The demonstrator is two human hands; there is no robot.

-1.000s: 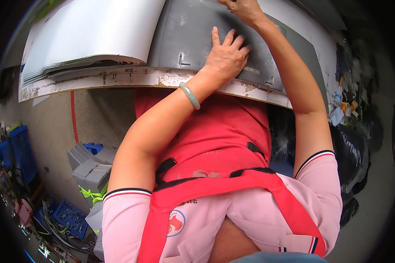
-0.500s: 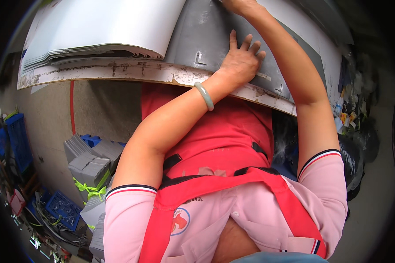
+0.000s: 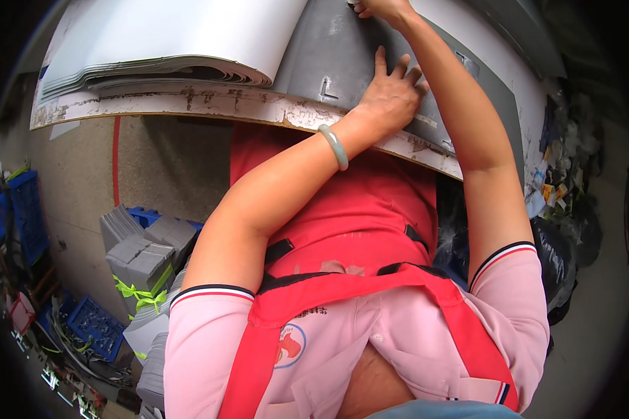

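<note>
Wearing red apron (image 3: 342,185) over pink shirt (image 3: 210,356), with dark, white and red bands at sleeve ends. Wearing also pale green bangle (image 3: 333,147) on left wrist, near front edge of table (image 3: 189,98). Resting left hand (image 3: 391,101) palm down on grey sheet (image 3: 311,63), fanning fingers wide, without gripping. Locating grey sheet flat on table, just right of white stack (image 3: 168,42) and directly under left hand. Noting on sheet a pale L-shaped mark (image 3: 326,89), left of left hand, and short pale strip (image 3: 425,121) to right of same hand. Holding right hand (image 3: 384,8) farther out over sheet, partly cut off by upper edge of view. Bending those fingers inward; unable to judge whether pinching anything. Observing white stack as many layered sheets, curled over at right end.

Looking below table: observing grey bundles (image 3: 143,262) at left, tied with bright green ribbon (image 3: 143,297). Observing black bags (image 3: 555,262) at right. Recording, farther left on floor (image 3: 77,188), red line (image 3: 116,160), low blue crate (image 3: 94,328) and taller blue crate (image 3: 28,216).
</note>
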